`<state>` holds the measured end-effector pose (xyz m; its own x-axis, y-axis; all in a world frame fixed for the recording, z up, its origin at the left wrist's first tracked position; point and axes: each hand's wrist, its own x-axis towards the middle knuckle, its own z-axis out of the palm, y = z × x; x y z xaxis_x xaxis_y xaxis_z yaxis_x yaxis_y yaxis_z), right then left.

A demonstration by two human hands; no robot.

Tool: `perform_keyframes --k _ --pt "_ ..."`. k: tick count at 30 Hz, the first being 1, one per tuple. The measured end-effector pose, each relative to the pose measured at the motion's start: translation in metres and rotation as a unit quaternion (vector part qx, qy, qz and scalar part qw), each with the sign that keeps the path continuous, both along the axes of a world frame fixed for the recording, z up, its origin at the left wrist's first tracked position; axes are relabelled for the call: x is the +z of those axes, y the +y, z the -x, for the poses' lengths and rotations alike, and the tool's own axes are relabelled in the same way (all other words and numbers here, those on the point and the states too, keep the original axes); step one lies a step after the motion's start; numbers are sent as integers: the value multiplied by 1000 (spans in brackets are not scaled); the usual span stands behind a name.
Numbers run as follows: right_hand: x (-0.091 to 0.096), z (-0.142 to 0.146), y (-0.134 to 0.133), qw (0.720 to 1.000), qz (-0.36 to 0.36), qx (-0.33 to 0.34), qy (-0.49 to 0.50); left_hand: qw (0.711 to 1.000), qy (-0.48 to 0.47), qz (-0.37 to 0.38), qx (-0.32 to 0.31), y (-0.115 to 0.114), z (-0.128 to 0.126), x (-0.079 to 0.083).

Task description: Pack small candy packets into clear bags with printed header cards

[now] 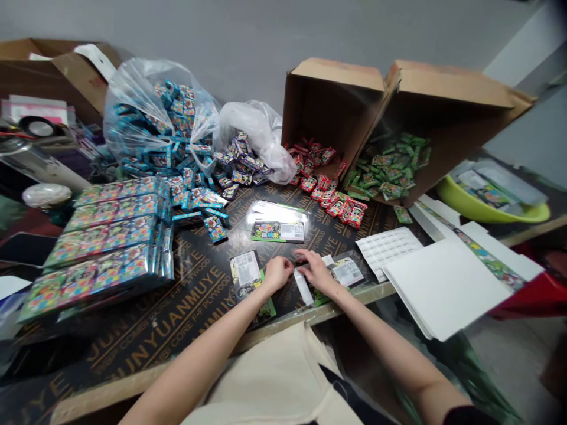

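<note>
Near the front edge of the table, my left hand (279, 273) has its fingers curled into a pinch. Whatever it may hold is too small to make out. Close beside it is my right hand (316, 273), fingers curved and thumb apart from the forefinger. Its thumb is by the top end of a narrow white strip (303, 288). Under and beside my left hand lies a printed packet with a white label (246, 270). Another labelled packet (348, 270) lies right of my right hand. Clear flat packaging with a printed header (278, 230) rests just beyond both hands.
Stacked filled packs (106, 236) stand at left. Behind are blue packets in a clear bag (148, 118), purple packets (241, 159), and cartons spilling red packets (339, 206) and green packets (394, 171). At right are a label sheet (390, 248), white cards (447, 283) and a yellow-green basin (491, 206).
</note>
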<state>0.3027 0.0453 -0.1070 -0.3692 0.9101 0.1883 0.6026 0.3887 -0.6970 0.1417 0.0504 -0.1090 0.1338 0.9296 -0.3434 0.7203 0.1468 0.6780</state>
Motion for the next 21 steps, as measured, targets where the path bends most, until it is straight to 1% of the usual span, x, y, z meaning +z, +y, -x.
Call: perform_keyframes --k 2,4,6,8,10,13,14,16,18,21 --pt "-3 5 -3 1000 -5 9 -21 1000 4 -7 0 -2 -1 1" --pt "-7 7 -7 1000 -12 3 -19 1000 7 -17 3 -5 -4 3" --pt "-11 6 -10 1000 1 -9 13 1000 8 -29 6 -7 -6 8" --pt "-12 6 -11 998 23 -32 56 999 9 -48 11 -7 1 16" --pt "-12 6 -12 994 34 -58 84 996 18 -80 29 -5 20 26" --pt "-10 8 -12 992 29 -68 97 987 56 -127 83 0 67 40" --pt "-10 8 -11 992 27 -71 101 984 70 -131 97 1 85 42" --pt "-10 9 -11 990 23 -85 109 984 84 -120 105 1 114 44" --pt "-9 10 -9 988 18 -104 113 986 81 -110 98 -1 130 42" --pt "-7 11 -7 987 8 -113 112 987 55 -124 88 -7 136 40"
